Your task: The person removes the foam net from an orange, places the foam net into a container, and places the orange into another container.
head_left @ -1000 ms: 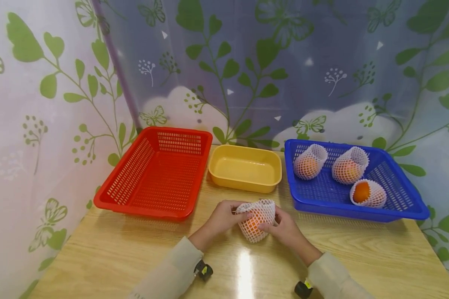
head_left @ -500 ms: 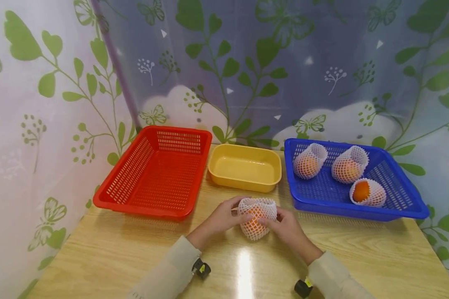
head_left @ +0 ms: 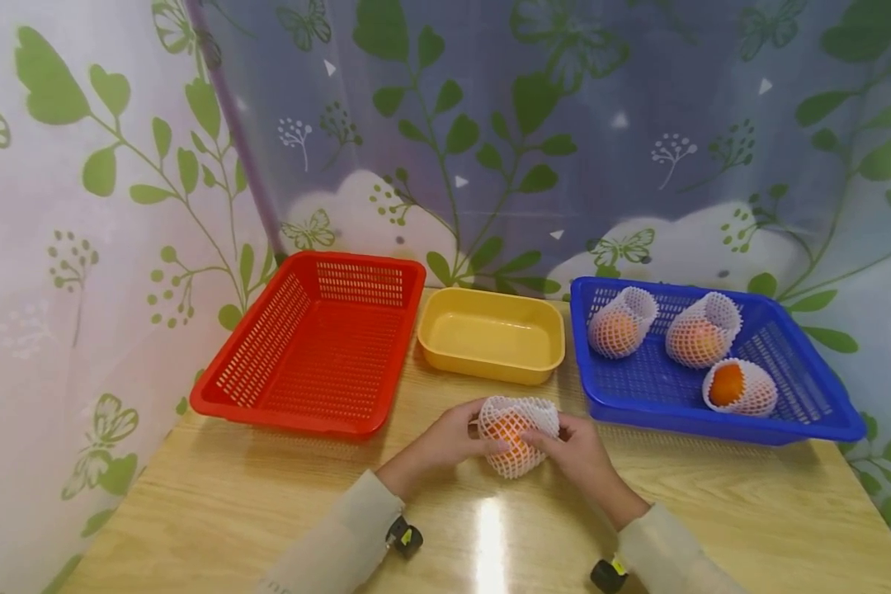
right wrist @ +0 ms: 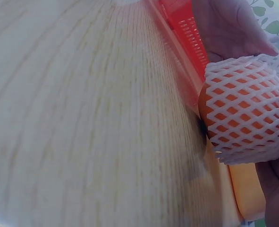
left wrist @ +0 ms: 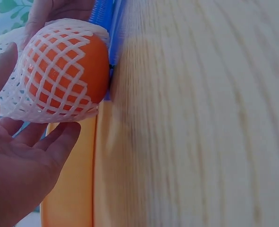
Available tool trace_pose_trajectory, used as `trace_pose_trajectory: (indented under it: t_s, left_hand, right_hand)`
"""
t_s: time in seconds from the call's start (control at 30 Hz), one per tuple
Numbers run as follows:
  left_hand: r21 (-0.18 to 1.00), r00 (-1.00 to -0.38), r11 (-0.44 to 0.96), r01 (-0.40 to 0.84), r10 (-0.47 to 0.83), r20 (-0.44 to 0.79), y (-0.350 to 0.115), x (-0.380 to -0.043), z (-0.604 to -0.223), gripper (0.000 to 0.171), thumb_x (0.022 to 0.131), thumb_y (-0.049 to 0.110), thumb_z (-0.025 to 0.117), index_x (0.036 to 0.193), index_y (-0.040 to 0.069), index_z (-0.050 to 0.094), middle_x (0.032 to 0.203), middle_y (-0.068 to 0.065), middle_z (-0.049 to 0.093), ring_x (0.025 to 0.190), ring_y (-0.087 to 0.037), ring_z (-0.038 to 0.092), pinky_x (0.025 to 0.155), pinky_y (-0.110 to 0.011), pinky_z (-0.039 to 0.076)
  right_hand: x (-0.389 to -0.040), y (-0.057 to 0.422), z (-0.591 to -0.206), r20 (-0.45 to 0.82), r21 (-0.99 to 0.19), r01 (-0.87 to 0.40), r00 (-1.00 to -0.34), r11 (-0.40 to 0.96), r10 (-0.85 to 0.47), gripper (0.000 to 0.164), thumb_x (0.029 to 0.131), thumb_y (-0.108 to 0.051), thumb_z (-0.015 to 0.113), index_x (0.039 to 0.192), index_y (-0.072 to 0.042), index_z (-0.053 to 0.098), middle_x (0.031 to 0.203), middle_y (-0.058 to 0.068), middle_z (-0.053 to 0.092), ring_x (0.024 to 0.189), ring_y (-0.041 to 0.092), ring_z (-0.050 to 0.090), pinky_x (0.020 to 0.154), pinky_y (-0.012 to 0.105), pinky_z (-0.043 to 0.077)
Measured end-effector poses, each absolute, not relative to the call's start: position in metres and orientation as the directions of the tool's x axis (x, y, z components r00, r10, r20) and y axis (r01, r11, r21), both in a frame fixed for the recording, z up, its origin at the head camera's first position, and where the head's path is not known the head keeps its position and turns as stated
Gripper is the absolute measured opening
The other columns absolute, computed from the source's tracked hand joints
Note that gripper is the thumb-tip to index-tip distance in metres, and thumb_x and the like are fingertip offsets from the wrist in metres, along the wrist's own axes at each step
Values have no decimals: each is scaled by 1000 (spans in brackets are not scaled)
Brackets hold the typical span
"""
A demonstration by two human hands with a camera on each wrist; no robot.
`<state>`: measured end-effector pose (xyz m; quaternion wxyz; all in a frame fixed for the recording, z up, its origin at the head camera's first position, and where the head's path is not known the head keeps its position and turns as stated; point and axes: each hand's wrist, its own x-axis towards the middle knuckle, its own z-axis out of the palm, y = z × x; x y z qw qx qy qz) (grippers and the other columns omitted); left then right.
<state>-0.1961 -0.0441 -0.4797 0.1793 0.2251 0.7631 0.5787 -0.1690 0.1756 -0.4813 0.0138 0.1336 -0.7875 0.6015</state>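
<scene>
Both hands hold an orange fruit [head_left: 511,441] in a white foam net sleeve [left wrist: 49,71] over the front middle of the wooden table. The left hand [head_left: 453,436] has its fingers behind the net and its thumb at the near left side. From the right, the right hand [head_left: 575,450] grips the net, its thumb laid across the front. The wide mouth of the sleeve faces up and away. Bare fruit skin shows at the lower end in the left wrist view. Part of the right hand's fingers is hidden behind the net.
A red basket [head_left: 308,421] stands left and a yellow tub [head_left: 490,367] behind the hands. In the blue basket [head_left: 720,425] at right lie 3 netted fruits: two paler ones [head_left: 615,334] and an orange one [head_left: 728,385]. A patterned curtain [head_left: 445,124] hangs behind.
The netted fruit has turned slightly between the hands, and its sleeve mouth looks wider than a second ago. The left thumb has shifted a little lower on the net. Baskets and tub stay put.
</scene>
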Motion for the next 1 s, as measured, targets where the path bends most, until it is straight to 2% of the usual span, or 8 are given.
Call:
trace_pose_trajectory:
  t_s: [0.2,0.33,0.47,0.57,0.77,1.0]
  left_hand:
    - [951,-839,260,166,544,-3,-45,-196,-481,57,86,18,76,136,6,53,126,-7,61,112,-18,60,90,-24,50]
    - [946,-859,270,180,511,18,-45,-197,-481,52,84,19,77,131,7,59,123,-6,64,108,-16,62,88,-24,51]
    - [949,-878,255,187,477,45,-47,-198,-484,44,84,18,77,124,6,64,121,-7,65,107,-18,62,87,-24,53]
    - [950,-889,242,198,453,70,-48,-199,-487,37,84,15,77,118,4,68,120,-9,65,108,-21,62,87,-25,53]
    - [948,-894,238,211,439,89,-49,-199,-487,32,84,14,76,114,3,70,118,-9,66,109,-23,61,86,-25,53]
    - [953,-886,236,188,459,61,-48,-199,-483,43,86,14,75,125,1,62,123,-12,63,109,-26,62,86,-26,54]
  right_hand:
    - [-173,177,-489,194,-937,-238,-963,257,-186,25,85,-10,75,104,5,70,97,15,72,84,7,65,71,24,55]
    - [-175,178,-490,191,-918,-244,-963,311,-191,34,85,-11,75,112,6,65,105,16,70,94,11,65,80,25,55]
    - [-175,180,-491,143,-912,-227,-956,342,-255,51,84,-10,76,127,8,54,121,22,63,115,30,58,99,42,47]
    - [-174,180,-492,65,-925,-173,-949,338,-308,61,84,-13,77,133,8,47,127,24,58,123,38,51,105,53,37]
    - [-173,178,-494,-10,-943,-96,-949,319,-315,60,82,-19,79,131,2,50,125,17,60,121,33,53,107,55,35]
    - [-173,180,-494,-21,-945,-78,-954,316,-298,55,82,-19,79,127,2,55,121,15,64,119,31,55,106,54,36]
